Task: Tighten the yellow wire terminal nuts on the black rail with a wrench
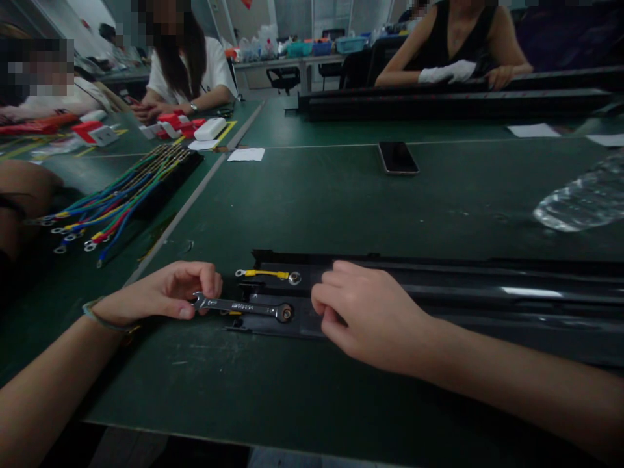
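Observation:
A combination wrench (248, 307) lies over the left end of a long black channel piece (468, 279). Its ring end sits around a bolt, and its open end meets my left hand (180, 289), whose thumb and curled fingers are closed on it. Beyond the wrench, a short yellow wire (266, 274) with ring terminals is fixed at one end by a bolt (294, 278). A second yellow wire is mostly hidden beneath the wrench. My right hand (358, 312) rests over the channel, right of the bolts, fingers curled together; anything inside them is hidden.
Bundled coloured wires with ring terminals (121, 195) lie at left. A phone (398, 158), a paper scrap (246, 155) and a clear plastic bottle (580, 198) are on the green table (312, 201). People sit across and at left; another long black piece (439, 104) lies at the far side.

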`<state>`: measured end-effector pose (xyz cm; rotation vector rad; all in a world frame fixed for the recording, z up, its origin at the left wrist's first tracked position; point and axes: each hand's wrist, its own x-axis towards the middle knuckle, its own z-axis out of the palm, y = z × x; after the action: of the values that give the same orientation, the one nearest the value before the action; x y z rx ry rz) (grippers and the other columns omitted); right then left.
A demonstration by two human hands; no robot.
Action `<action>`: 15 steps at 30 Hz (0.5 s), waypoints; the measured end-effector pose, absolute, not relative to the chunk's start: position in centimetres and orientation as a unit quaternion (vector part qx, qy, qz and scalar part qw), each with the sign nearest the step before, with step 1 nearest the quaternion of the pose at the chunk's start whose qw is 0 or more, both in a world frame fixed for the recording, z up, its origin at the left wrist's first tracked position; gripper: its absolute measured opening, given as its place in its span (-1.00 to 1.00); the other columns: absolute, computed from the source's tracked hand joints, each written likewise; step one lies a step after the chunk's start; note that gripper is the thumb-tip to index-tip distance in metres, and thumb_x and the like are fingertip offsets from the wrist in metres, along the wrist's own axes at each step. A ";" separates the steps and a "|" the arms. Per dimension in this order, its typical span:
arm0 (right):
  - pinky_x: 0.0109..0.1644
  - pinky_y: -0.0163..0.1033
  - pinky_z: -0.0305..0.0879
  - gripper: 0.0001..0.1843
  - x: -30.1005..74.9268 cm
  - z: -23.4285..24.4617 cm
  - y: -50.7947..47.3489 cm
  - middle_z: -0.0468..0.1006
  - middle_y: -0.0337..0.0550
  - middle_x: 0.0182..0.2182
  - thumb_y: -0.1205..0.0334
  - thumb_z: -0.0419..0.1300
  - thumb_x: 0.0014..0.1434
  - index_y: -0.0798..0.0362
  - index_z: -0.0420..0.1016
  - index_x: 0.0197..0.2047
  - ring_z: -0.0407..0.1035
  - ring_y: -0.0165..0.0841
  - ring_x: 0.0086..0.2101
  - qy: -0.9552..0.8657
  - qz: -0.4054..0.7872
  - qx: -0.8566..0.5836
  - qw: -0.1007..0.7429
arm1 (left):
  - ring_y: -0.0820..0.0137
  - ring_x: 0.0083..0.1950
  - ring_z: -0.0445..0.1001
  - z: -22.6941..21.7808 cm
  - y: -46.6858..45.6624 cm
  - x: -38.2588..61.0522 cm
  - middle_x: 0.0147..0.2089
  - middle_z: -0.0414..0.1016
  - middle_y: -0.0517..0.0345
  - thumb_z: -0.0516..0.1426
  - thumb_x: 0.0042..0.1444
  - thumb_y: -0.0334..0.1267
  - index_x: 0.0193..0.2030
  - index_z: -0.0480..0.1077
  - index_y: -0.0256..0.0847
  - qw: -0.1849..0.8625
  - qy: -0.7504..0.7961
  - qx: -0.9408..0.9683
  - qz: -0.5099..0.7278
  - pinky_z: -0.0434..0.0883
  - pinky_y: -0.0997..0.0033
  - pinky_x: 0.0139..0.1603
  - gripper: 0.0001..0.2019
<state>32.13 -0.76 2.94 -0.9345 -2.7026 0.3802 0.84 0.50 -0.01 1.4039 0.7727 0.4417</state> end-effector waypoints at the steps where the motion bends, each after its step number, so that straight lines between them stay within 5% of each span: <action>1: -0.46 -0.30 -0.03 -0.91 32.1 2.9 -0.8 0.33 -0.24 -0.52 0.38 0.01 -0.03 0.08 0.31 -0.49 0.08 -0.41 -0.45 -0.929 0.129 -0.322 0.129 | 0.40 -0.39 0.22 0.0 0.5 0.9 -0.39 0.27 0.17 0.20 -0.10 -0.26 -0.37 0.31 -0.26 0.671 0.347 0.626 0.193 0.20 0.46 -0.42 -0.82; 15: -0.46 -0.30 -0.05 -0.91 32.0 2.8 -0.7 0.33 -0.24 -0.51 0.37 0.01 -0.02 0.08 0.31 -0.48 0.07 -0.41 -0.44 -0.931 0.130 -0.319 0.122 | 0.41 -0.39 0.22 0.1 0.6 1.2 -0.41 0.28 0.18 0.19 -0.08 -0.26 -0.37 0.34 -0.25 0.654 0.345 0.649 0.182 0.20 0.48 -0.42 -0.85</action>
<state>32.03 -0.71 2.83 -0.9314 -2.7174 0.3784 1.15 0.61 0.08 1.4721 0.7816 0.4131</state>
